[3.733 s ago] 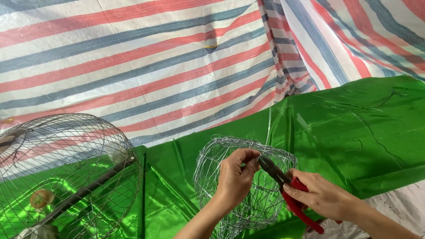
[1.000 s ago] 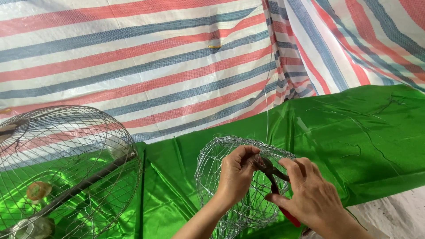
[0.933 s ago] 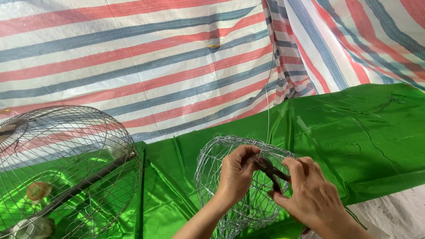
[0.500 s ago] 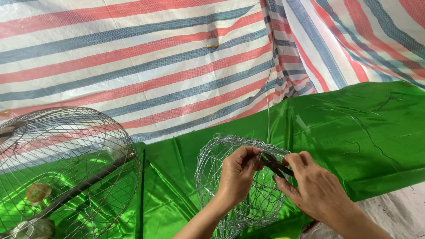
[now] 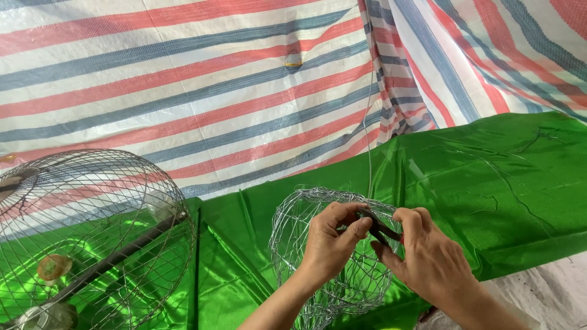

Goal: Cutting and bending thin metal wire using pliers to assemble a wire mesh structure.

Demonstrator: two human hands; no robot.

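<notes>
Ahead of me, from nine o'clock across to twelve, hangs a striped tarpaulin [image 5: 183,85] in bands of red, blue-grey and white, serving as the back wall. At one o'clock it gathers into a bunched vertical fold [image 5: 397,91], and a second striped sheet [image 5: 507,55] slants away toward two o'clock. A shiny green cloth [image 5: 489,177] covers the surface before me, creased and catching bright daylight, rising higher at three o'clock. At eight o'clock stands a large domed wire cage [image 5: 92,232], with a dark bar [image 5: 122,253] running through it. At five o'clock lies a pale grey patch of ground [image 5: 550,293].
</notes>
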